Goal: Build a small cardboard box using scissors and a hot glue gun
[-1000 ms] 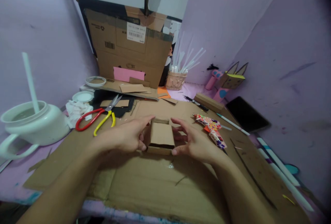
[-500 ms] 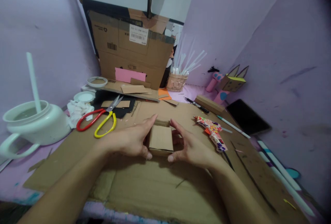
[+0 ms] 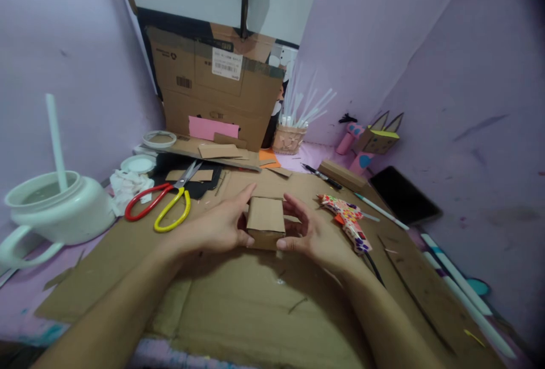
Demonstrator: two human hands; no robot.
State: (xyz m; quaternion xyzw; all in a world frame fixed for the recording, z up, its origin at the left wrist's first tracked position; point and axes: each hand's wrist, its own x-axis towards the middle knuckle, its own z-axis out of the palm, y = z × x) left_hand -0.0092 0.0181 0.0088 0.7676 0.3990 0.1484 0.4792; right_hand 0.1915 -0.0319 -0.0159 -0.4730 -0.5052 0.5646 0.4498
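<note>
A small cardboard box [image 3: 266, 214] is held between my hands in the middle of the worktop, its flat top and part of its front face showing. Against its left side rests my left hand [image 3: 227, 220], the thumb by the lower front corner and the fingers partly hidden behind the box. My right hand [image 3: 304, 230] curves round the right side, thumb at the front corner, fingers bent along the side. Right of the hands lies a hot glue gun [image 3: 348, 218] with a colourful pattern. Scissors [image 3: 170, 196] with red and yellow handles lie to the left.
A cardboard sheet [image 3: 230, 312] covers the worktop. At left stands a white pot [image 3: 80, 210] with a stick in it. Behind are cardboard scraps [image 3: 219, 151] and a basket of glue sticks [image 3: 289, 138]. A phone [image 3: 402, 193] and pens lie at right.
The box has risen or tipped slightly, showing more of its front face. The gap at the back of its top no longer shows. Both hands have shifted with it.
</note>
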